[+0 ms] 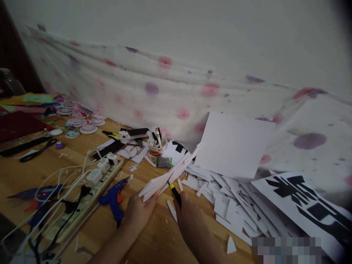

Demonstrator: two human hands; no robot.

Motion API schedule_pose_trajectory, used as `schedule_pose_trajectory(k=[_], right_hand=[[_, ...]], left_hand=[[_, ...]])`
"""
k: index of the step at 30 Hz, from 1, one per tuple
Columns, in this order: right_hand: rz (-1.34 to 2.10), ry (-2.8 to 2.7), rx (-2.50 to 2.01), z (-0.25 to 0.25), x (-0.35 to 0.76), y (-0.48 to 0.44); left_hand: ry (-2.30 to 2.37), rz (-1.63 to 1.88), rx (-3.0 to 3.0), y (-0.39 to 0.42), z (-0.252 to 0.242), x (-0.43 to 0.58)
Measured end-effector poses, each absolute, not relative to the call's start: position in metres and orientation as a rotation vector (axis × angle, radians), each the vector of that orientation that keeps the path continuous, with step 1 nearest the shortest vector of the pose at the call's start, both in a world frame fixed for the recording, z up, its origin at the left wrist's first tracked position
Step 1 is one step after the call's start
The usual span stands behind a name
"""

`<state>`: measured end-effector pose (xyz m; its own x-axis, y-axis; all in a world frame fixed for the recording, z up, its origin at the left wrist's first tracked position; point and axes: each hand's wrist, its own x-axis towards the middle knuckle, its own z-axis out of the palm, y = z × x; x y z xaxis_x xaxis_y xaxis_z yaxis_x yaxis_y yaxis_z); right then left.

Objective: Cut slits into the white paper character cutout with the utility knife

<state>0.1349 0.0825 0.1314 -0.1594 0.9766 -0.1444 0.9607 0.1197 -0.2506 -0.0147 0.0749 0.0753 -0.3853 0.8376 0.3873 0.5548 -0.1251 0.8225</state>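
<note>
In the head view, my left hand [141, 211] is closed around the near end of a white foam-board cutout [176, 170], a long jagged shape raised above the table. My right hand [189, 216] grips a yellow and black utility knife [175, 194]. The knife's tip is at the cutout's lower edge; whether the blade is in the board I cannot tell. A thin white offcut [172, 211] lies on the table between my hands.
To the left are a blue glue gun [114, 200] and a power strip [106, 178] with tangled cables. A pen cup [157, 148] stands behind. White board scraps [233, 205] pile up on the right, beside a sheet with black characters [305, 205] and a blank white board [233, 143].
</note>
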Motion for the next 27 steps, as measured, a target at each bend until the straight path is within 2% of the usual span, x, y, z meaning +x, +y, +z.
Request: schedule_pose_trajectory(k=[27], right_hand=[[0.449, -2.408, -2.03, 0.1395, 0.1384, 0.0835]], left_hand=[[1.894, 1.461, 1.459, 0.0766, 0.0757, -0.0166]])
